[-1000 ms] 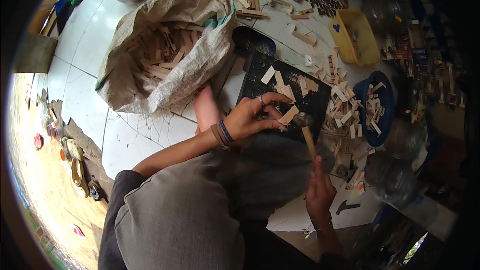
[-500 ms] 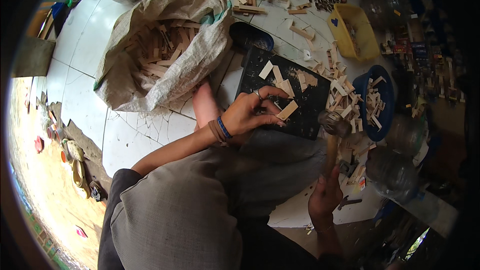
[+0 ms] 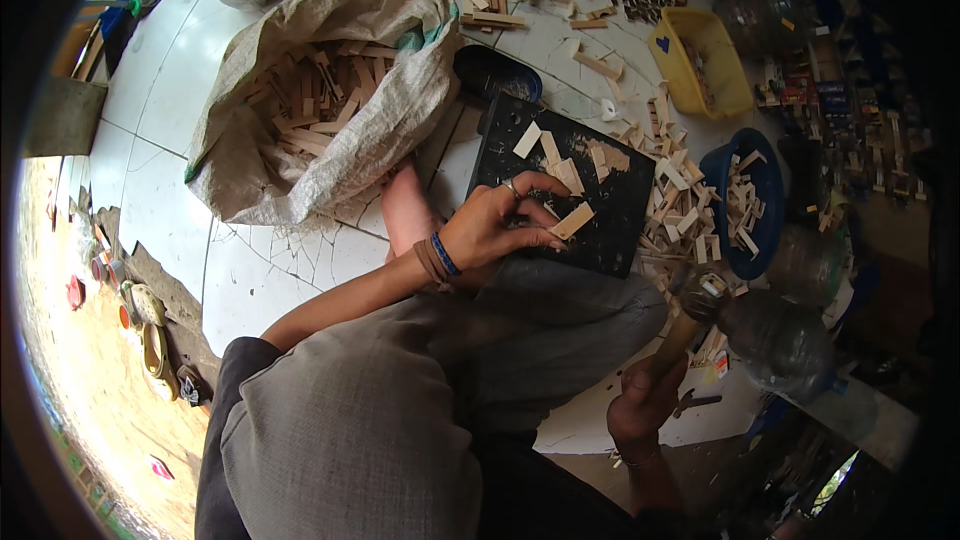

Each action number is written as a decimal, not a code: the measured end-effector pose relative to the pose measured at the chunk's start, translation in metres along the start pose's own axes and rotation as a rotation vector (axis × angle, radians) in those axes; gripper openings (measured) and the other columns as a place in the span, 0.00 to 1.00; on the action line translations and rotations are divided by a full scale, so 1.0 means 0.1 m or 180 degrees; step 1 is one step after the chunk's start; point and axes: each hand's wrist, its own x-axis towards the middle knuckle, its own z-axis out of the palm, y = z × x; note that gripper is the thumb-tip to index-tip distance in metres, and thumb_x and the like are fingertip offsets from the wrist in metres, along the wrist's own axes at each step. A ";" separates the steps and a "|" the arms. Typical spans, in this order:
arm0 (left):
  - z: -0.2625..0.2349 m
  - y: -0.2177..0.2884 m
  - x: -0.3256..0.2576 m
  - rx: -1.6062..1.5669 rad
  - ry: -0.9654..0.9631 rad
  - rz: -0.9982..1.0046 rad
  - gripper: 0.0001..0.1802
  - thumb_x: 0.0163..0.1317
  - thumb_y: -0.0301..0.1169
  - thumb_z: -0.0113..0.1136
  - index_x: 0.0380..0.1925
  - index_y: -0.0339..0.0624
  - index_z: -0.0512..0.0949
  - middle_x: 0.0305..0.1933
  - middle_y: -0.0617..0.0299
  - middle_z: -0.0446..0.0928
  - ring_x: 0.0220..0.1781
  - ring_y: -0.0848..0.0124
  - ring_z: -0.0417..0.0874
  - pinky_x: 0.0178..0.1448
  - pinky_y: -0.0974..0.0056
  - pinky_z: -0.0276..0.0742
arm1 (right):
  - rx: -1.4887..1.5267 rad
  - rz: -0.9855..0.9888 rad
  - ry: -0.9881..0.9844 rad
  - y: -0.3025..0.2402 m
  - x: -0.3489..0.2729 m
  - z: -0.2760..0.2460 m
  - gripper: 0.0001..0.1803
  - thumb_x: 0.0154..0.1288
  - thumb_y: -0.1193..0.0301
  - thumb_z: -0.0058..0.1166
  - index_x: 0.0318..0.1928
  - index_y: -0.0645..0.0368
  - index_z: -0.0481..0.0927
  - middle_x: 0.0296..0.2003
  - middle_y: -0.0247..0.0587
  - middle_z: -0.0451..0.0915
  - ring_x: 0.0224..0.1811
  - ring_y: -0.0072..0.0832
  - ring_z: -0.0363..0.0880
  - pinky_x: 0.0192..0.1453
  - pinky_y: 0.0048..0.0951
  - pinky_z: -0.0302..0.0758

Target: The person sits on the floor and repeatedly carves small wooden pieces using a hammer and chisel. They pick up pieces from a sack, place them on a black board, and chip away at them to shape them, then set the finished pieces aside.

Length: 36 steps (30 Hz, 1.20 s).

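My left hand [image 3: 500,222] is closed, its thumb and fingers pinching a small pale wooden strip [image 3: 573,221] over a black board [image 3: 600,240]. A few more loose wood strips [image 3: 527,139] and a patch of sawdust lie on that board. Down at the right, my right hand [image 3: 645,402] is wrapped round the wooden handle of a hammer [image 3: 678,338]. The hammer's head points up and away, to the right of the board and apart from the strip.
A woven sack [image 3: 420,90] full of wood strips stands at the left. Beside the board lies a pile of joined wooden pieces [image 3: 680,190], with a blue basin [image 3: 714,175] and a yellow tub [image 3: 665,70] beyond. Clear plastic bottles [image 3: 775,340] stand at the right.
The hammer has swung back toward me and to the right, with my right hand slightly lower. My left hand keeps its pinch on the strip in nearly the same place.
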 end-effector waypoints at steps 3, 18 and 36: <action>-0.02 0.00 -0.01 0.0094 -0.0029 0.0009 0.27 0.66 0.20 0.69 0.63 0.34 0.70 0.43 0.56 0.88 0.50 0.72 0.89 0.57 0.67 0.83 | -0.0138 0.0109 -0.0507 0.06 0.05 0.16 0.35 0.68 0.82 0.57 0.75 0.68 0.64 0.47 0.60 0.86 0.29 0.43 0.85 0.31 0.38 0.79; -0.03 -0.04 0.00 0.0220 0.0071 0.0137 0.26 0.66 0.28 0.70 0.60 0.41 0.71 0.40 0.58 0.90 0.49 0.69 0.91 0.54 0.67 0.83 | -0.0403 0.0106 -0.0680 0.08 0.02 0.16 0.32 0.79 0.71 0.47 0.77 0.70 0.59 0.32 0.53 0.83 0.26 0.36 0.82 0.30 0.34 0.75; 0.01 0.03 -0.01 0.0017 0.0007 -0.0204 0.27 0.65 0.21 0.70 0.62 0.36 0.70 0.43 0.56 0.89 0.50 0.74 0.88 0.57 0.68 0.80 | 0.0848 0.0388 0.1233 -0.08 0.05 -0.11 0.33 0.79 0.69 0.46 0.76 0.72 0.56 0.27 0.44 0.77 0.25 0.29 0.75 0.30 0.32 0.72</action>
